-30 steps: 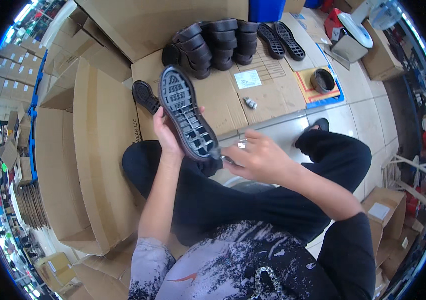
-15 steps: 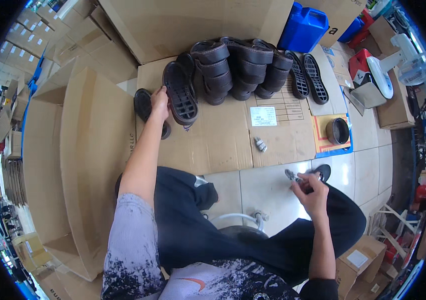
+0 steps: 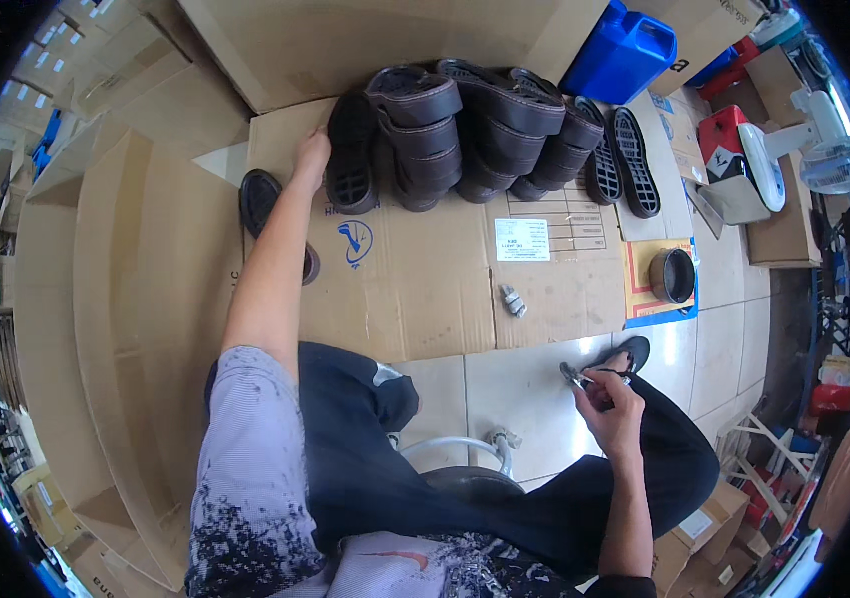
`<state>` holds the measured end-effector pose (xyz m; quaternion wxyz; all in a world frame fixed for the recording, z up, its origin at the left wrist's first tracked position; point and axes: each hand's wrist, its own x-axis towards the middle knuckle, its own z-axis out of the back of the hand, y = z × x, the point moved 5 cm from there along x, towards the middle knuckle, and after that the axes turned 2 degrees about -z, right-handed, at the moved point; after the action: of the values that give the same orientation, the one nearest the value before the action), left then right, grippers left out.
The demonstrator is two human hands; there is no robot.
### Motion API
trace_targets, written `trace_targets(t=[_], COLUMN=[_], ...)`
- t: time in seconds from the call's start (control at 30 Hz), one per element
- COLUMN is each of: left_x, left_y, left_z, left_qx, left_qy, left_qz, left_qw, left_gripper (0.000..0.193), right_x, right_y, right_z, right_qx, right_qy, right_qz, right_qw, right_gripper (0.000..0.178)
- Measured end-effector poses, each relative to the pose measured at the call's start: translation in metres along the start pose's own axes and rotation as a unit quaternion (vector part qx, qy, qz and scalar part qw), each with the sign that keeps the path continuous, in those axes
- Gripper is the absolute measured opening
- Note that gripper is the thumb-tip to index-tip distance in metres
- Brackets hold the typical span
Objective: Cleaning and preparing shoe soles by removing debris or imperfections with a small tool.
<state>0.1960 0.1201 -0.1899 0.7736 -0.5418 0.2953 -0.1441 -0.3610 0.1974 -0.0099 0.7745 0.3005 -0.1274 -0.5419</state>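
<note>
My left hand (image 3: 313,159) is at the left edge of a dark brown shoe sole (image 3: 352,187), its fingers closed there and partly hidden. That sole rests at the left end of several stacked brown shoe soles (image 3: 428,149). Under my left forearm lies another dark sole (image 3: 260,199), partly covered. My right hand (image 3: 612,404) is closed above the tiled floor, in front of the cardboard, pinching a small grey, shiny item (image 3: 571,375) whose kind I cannot make out. A small crumpled grey piece (image 3: 513,301) lies on the cardboard nearby.
A cardboard sheet (image 3: 415,299) bears the soles, with two upright soles (image 3: 635,164) at its right. Beyond stand a large carton (image 3: 365,40) and a blue jug (image 3: 624,55). A round dark tin (image 3: 673,275) sits at right; an open carton (image 3: 146,299) is at left.
My left hand has moved forward with the shoe sole, which now stands against the row of stacks. My right hand stays low with the grey item. The view has shifted slightly.
</note>
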Motion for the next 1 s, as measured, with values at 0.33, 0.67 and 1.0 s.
trace_targets(t=[0.33,0.67,1.0], left_x=[-0.297,-0.702,-0.691], left_y=[-0.285,-0.011,0.407], left_z=[0.239,0.712,0.593], left_qx=[0.305,0.121,0.335], left_qy=[0.137,-0.673,-0.055], left_qz=[-0.478,-0.242,0.267], left_qw=[0.812,0.688,0.902], left_gripper=[0.037,0.027,0.036], right_x=[-0.007,0.038,0.056], right_y=[0.063,0.023,0.041], right_z=[-0.023,-0.033,0.018], right_qx=[-0.011,0.342,0.325], right_qy=[-0.004,0.022,0.007], right_qz=[0.124,0.029,-0.022], right_qw=[0.992,0.939,0.945], right_gripper=[0.021,0.034,0.047])
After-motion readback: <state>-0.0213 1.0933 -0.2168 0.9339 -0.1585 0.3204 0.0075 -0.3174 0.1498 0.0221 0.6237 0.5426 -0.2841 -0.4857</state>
